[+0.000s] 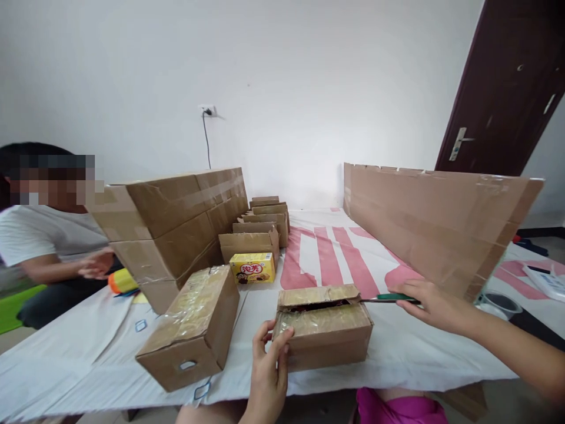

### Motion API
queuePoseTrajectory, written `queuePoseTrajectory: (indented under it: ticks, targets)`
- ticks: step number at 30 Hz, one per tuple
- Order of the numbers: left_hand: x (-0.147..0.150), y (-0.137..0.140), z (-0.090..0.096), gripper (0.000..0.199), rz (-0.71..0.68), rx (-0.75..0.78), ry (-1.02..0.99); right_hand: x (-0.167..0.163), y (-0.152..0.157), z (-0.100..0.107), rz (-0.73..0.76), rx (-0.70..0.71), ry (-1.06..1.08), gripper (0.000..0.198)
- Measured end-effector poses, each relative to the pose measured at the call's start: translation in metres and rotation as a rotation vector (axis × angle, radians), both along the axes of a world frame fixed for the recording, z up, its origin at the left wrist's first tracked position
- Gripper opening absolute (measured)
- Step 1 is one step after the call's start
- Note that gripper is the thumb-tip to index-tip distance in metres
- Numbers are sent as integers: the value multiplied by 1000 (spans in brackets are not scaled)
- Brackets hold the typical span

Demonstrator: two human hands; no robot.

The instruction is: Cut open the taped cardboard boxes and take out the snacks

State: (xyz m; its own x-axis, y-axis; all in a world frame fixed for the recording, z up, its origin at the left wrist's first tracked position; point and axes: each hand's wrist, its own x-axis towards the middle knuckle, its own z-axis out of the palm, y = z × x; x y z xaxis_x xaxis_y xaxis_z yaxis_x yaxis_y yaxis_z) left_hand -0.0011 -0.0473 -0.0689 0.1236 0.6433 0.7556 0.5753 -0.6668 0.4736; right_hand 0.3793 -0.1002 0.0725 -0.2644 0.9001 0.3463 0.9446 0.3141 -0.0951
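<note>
A taped cardboard box [326, 335] lies in front of me, with a dark slit gaping along its top between the flaps. My left hand [271, 359] grips its left end, thumb on the top and fingers around the corner. On the right, my right hand [419, 300] is closed on a green-handled tool [391, 297]. Its thin shaft points left and meets the box's upper right edge; I cannot tell whether it is a knife or a screwdriver. A second taped box [189, 324] stands to the left, and a yellow snack box [252, 268] is behind.
Tall cardboard walls rise at left [176, 218] and right [432, 218]. Several open small cartons [249, 241] line the left wall. A roll of tape [502, 303] lies at the right. Another person [53, 235] sits at the left, near an orange-yellow object [121, 281]. White cloth [88, 365] covers the table.
</note>
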Motion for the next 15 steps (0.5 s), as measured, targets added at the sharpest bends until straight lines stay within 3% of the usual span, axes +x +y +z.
queuePoseTrajectory:
  ticks: [4, 7, 9, 12, 15]
  targets:
    - [2, -2, -2, 31, 3, -14, 2, 36, -11, -56, -160, -121, 81, 37]
    - [1, -6, 1, 43, -5, -49, -61, 44, -10, -100, -203, -220, 98, 39]
    - [-3, -8, 4, 51, -9, -116, -136, 44, -7, -117, -215, -299, 109, 43]
    - [-10, -8, 8, 44, -25, -223, -164, 34, -1, -115, -182, -259, 139, 42]
    - [-14, -4, 11, 38, -43, -254, -135, 7, 2, -88, -87, -7, 199, 30]
